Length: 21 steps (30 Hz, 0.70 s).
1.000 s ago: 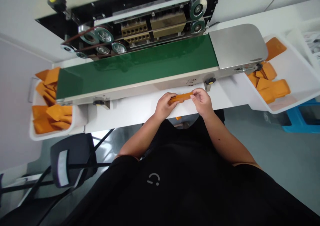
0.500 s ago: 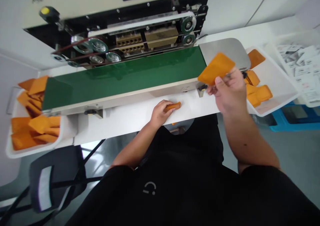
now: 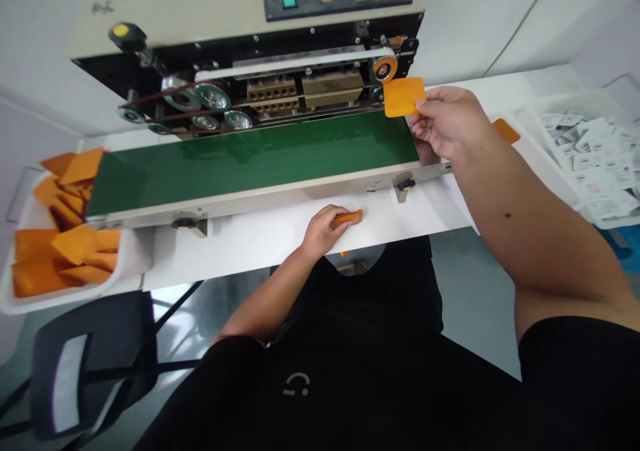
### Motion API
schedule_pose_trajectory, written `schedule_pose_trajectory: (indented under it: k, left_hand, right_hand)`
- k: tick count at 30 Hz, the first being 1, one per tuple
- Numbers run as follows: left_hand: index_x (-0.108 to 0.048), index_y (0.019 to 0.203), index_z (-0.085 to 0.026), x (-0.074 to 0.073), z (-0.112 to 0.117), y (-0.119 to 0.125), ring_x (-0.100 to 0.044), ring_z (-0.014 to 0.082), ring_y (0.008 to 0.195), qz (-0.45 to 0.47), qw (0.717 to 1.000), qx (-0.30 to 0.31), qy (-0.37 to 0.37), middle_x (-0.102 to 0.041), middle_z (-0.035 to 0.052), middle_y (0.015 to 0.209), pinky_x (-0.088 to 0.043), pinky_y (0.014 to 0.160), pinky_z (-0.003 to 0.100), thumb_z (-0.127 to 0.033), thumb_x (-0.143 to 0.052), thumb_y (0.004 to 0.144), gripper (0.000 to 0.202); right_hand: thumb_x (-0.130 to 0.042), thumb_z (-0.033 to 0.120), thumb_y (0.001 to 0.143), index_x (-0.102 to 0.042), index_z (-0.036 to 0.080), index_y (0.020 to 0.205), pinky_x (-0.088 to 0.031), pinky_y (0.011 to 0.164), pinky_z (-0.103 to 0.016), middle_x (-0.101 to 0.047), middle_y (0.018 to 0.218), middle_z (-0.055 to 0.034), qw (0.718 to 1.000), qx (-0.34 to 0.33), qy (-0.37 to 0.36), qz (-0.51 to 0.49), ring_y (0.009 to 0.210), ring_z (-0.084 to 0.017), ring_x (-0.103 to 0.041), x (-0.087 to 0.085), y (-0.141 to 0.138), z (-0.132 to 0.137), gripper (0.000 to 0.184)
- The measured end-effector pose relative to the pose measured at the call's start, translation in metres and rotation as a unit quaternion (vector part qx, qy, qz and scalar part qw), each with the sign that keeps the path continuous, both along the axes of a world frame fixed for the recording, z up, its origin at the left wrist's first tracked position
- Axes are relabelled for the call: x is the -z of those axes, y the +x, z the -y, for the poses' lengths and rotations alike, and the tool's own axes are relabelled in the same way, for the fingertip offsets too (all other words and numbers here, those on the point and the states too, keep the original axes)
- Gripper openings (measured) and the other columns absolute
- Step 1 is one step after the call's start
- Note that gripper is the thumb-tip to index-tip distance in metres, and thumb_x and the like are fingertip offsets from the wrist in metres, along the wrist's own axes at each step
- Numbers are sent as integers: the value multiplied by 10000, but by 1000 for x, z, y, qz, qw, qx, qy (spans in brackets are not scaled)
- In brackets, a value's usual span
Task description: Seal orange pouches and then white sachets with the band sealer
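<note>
My right hand (image 3: 443,121) pinches an orange pouch (image 3: 401,96) by its right edge. The pouch is held up at the right end of a band sealing machine (image 3: 305,81), in front of its right-hand rollers and over the end of the green conveyor belt (image 3: 265,151). My left hand (image 3: 325,230) rests on the white table (image 3: 250,244) in front of the machine. Its fingers are closed round a small stack of orange pouches (image 3: 349,218), seen edge on.
At the left end stands a white bin (image 3: 131,254) full of orange pouches (image 3: 65,264). On the right, another white bin (image 3: 545,161) is partly behind my arm; beyond it a tray holds printed white packets (image 3: 593,164). A black chair (image 3: 95,364) stands lower left.
My right hand has moved left and away from me with its orange pouch, up to the machine's right-hand rollers. My left hand stays on the table. The view has shifted slightly.
</note>
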<state>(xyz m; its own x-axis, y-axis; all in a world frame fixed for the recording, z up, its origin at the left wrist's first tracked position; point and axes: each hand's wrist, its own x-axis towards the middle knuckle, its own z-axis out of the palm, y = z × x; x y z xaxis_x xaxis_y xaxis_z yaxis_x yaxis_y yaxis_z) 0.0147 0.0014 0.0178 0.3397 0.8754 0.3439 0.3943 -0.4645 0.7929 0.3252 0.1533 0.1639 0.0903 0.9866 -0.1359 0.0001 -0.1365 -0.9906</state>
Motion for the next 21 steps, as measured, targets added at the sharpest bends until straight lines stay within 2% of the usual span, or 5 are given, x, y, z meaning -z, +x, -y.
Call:
schedule_pose_trajectory:
  k: [7, 11, 14, 17, 21]
  left_hand:
    - [-702, 1092, -204, -1, -1, -1, -705, 203, 888, -1, 1000, 3, -3, -733, 74, 992, -567, 810, 346, -329, -767, 923, 220]
    - [-702, 1100, -199, -1, -1, 0, -705, 195, 900, 1, 1000, 3, -5, -736, 69, 1000, -565, 821, 335, -317, -769, 924, 222]
    - [-702, 1115, -194, -1, 0, 0, -714, 196, 924, -1, 1000, -4, -16, -746, 73, 1029, -570, 858, 338, -304, -770, 920, 234]
    - [-700, 1141, -194, -1, 1, -1, -731, 206, 962, -2, 999, -22, -35, -763, 79, 1060, -585, 894, 345, -299, -763, 920, 252]
    - [-699, 1161, -197, 1, 3, -2, -754, 218, 1005, 12, 997, -47, -55, -779, 84, 1097, -604, 942, 355, -343, -760, 919, 289]
  right_hand:
    - [-554, 157, 1057, -557, 67, 1177, -462, 524, -111, -619, 702, 40, 998, 5, -62, 5, 436, 0, -546, 2, -46, -28, 150]
    - [-614, 235, 1033, -580, 73, 1198, -406, 517, -93, -683, 938, -34, 999, 16, 1, 35, 499, 19, -570, -8, -59, -13, 233]
    - [-676, 296, 1006, -597, 189, 1189, -389, 460, -135, -684, 1137, -51, 984, 90, 153, 36, 541, 1, -540, -3, -64, 37, 226]
    - [-637, 371, 1019, -628, 216, 1068, -430, 484, -197, -655, 1042, -26, 954, 105, 271, 66, 569, -45, -548, 24, -75, 110, 162]
    - [-650, 308, 969, -670, 236, 1086, -494, 585, -254, -654, 998, -43, 961, 66, 215, 160, 706, -115, -597, 82, -94, 183, 138]
